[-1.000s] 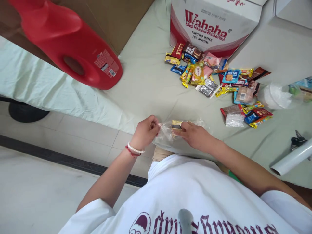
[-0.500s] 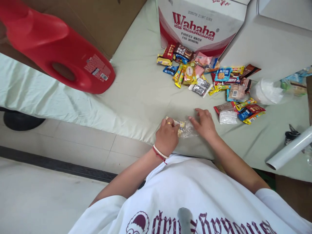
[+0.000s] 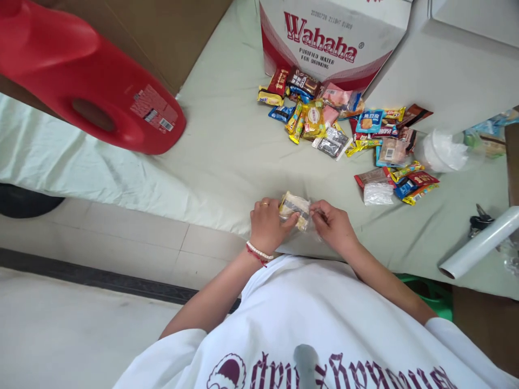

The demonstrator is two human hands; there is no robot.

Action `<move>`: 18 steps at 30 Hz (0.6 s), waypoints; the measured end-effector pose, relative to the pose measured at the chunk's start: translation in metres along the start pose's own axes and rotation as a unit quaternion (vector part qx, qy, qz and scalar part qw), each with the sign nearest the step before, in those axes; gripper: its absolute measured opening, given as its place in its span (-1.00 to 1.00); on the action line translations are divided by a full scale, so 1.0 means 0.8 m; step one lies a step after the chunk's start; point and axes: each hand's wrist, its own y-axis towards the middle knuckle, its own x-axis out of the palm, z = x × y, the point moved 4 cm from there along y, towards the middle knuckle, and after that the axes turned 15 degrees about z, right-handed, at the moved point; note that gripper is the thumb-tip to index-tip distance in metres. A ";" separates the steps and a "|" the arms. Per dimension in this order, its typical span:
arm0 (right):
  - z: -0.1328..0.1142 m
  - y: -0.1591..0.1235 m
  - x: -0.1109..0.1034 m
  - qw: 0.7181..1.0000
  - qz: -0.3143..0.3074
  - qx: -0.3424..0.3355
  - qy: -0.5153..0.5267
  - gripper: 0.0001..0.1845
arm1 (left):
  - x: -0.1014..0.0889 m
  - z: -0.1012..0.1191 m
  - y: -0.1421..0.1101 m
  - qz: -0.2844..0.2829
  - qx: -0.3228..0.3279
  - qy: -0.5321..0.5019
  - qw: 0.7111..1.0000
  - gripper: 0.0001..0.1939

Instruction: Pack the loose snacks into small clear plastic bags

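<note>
A small yellowish snack packet [image 3: 295, 208] with a dark band lies at the table's front edge, with clear plastic around it. My left hand [image 3: 268, 222] grips its left side, the thumb pressed over the lower part and the fingers behind. At the right end of the packet, my right hand [image 3: 333, 224] pinches the clear plastic between thumb and forefinger. Beyond both hands is a loose spread of small wrapped snacks [image 3: 314, 120]. A folded piece of clear plastic [image 3: 378, 193] lies beside a reddish-brown packet to the right.
A Wahaba-style white-and-red water carton, printed Wahaha [image 3: 320, 46], stands behind the snacks. A large red jug [image 3: 133, 108] is at the left. On the right are a roll of white plastic bags [image 3: 441, 151], a white tube [image 3: 480, 243] and keys [image 3: 481, 220].
My right hand has moved left and closed on the plastic at the packet's end. My left hand has shifted its hold, and more of the packet shows.
</note>
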 end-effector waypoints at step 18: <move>0.035 -0.008 -0.080 0.964 0.167 0.035 0.203 -0.33 | -0.003 0.015 -0.041 0.000 0.325 -0.246 0.913 -0.45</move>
